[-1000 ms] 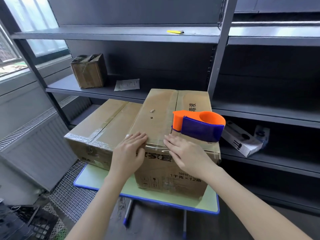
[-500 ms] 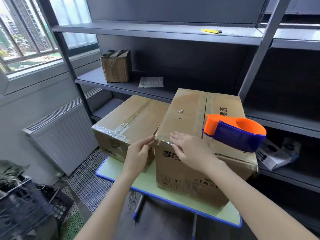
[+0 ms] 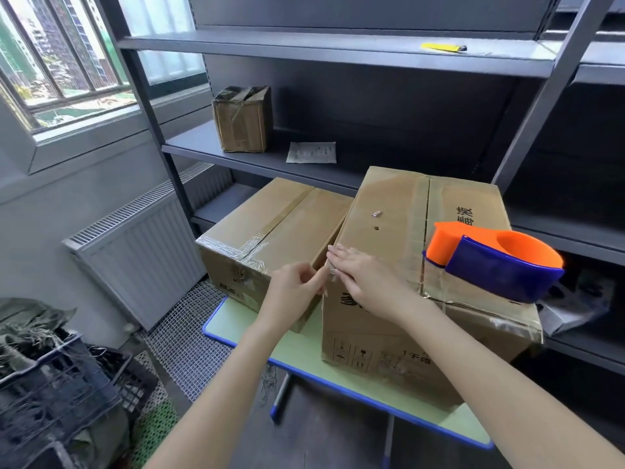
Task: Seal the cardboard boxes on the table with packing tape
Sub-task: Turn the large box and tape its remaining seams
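Two cardboard boxes stand on a small green table with a blue rim. The taller box on the right carries clear tape along its seams, and an orange and blue tape dispenser lies on its top right. My right hand lies flat with straight fingers on this box's near left top corner, pressing the tape. My left hand is at the box's left edge, its fingers curled and pinching the tape end at the corner. The lower box on the left is taped across its top.
Grey metal shelving stands behind the table, holding a small taped carton, a paper slip and a yellow knife. A radiator is on the left wall. Dark crates sit on the floor at lower left.
Both hands slid left along the tall box's front top edge to its left corner. My left hand went from lying flat on top to pinching at the corner. The view swung left.
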`<state>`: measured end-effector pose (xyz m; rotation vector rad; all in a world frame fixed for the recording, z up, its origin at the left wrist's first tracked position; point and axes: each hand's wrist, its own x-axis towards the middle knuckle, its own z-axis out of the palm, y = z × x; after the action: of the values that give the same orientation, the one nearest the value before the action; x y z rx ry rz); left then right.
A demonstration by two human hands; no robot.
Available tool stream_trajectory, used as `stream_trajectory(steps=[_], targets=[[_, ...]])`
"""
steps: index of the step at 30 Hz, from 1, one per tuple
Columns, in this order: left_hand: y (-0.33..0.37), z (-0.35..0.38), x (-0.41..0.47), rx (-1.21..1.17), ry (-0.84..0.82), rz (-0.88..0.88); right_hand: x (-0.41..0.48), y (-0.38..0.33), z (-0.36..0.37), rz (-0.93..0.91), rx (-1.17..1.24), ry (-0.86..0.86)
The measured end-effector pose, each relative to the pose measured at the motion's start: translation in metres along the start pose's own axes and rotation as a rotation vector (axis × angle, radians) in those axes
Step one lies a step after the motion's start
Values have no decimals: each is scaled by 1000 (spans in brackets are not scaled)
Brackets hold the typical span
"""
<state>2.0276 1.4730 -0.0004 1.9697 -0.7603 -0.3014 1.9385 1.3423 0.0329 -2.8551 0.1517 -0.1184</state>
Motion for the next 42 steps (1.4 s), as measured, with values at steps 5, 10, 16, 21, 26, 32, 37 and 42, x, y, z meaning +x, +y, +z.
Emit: stream_trajectory(steps=[5, 10, 16, 21, 26, 32, 37, 42], targets=[[-2, 2, 0, -52, -26, 34, 1, 1, 1, 1, 18, -3], [-7, 1, 2, -38, -31, 84, 2, 1, 2, -3, 13, -15], [-31, 4, 13, 257, 113, 213, 2, 3, 5, -1, -23, -4], [-39, 15, 17, 87, 51, 282, 3, 3, 8, 11, -33, 4], [-44, 15, 20, 120, 25, 379, 2, 3, 9, 17, -41, 19], [-47, 10, 20, 190, -38, 396, 0, -1, 8, 46, -63, 44], [-46, 12, 15, 251, 6, 379, -1, -7, 10, 74, -67, 90], [-43, 2, 7, 145, -80, 344, 0, -2, 11, 40, -63, 54]])
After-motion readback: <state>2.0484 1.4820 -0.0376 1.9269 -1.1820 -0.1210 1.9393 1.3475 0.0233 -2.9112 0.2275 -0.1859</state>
